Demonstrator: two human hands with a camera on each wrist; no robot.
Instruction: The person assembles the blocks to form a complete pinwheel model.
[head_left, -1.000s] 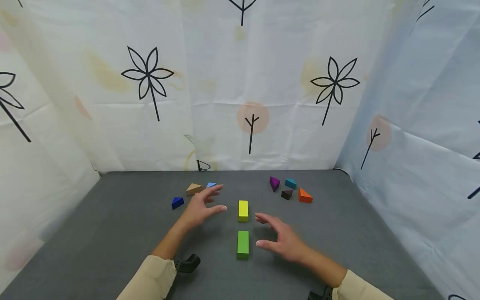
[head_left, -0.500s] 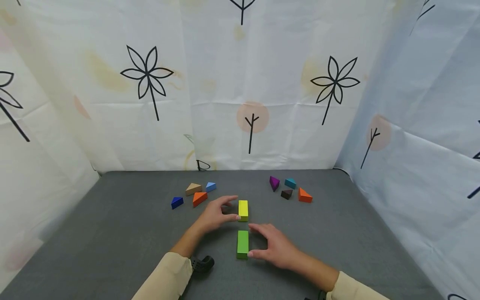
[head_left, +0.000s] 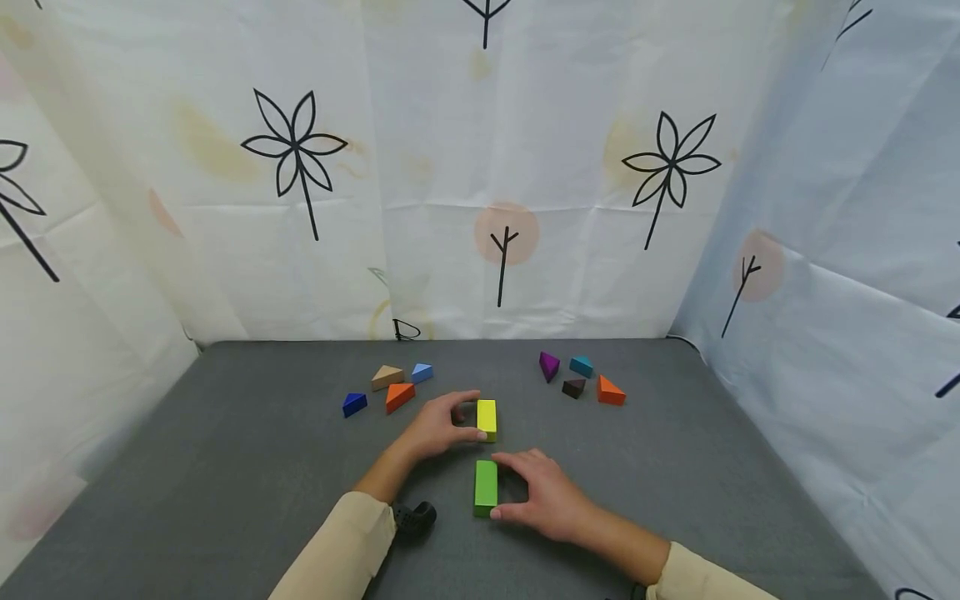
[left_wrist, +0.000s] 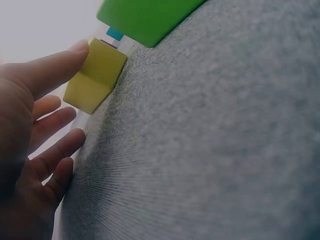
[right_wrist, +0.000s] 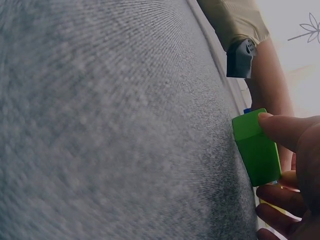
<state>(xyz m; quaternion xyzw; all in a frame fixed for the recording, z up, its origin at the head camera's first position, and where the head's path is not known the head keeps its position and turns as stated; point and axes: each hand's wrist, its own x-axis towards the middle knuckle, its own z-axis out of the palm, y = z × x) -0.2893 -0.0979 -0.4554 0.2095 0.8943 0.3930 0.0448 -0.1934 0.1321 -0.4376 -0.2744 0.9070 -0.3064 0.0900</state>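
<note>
A yellow rectangular block [head_left: 487, 415] lies near the middle of the grey table, and a green rectangular block [head_left: 485, 483] lies in line with it, closer to me. My left hand [head_left: 433, 428] pinches the yellow block from the left, thumb at its near end and index finger at its far end. From the right, my right hand [head_left: 551, 498] holds the green block the same way, lengthwise between thumb and fingers. In the right wrist view the thumb sits on one end of the green block [right_wrist: 257, 155]. The left wrist view has the thumb overlapping the yellow block [left_wrist: 97, 75].
At the back left of the table [head_left: 225, 458] lie tan [head_left: 387, 377], light blue [head_left: 422, 372], orange [head_left: 400, 397] and dark blue [head_left: 355, 405] wedges. Purple [head_left: 550, 366], teal [head_left: 581, 367], dark brown [head_left: 573, 388] and orange wedges [head_left: 610, 391] sit back right. Patterned cloth [head_left: 420, 167] encloses the table.
My left hand has moved right, away from the wedges, to the yellow block. My right hand has come left and nearer to me, onto the green block. Neither block has visibly shifted.
</note>
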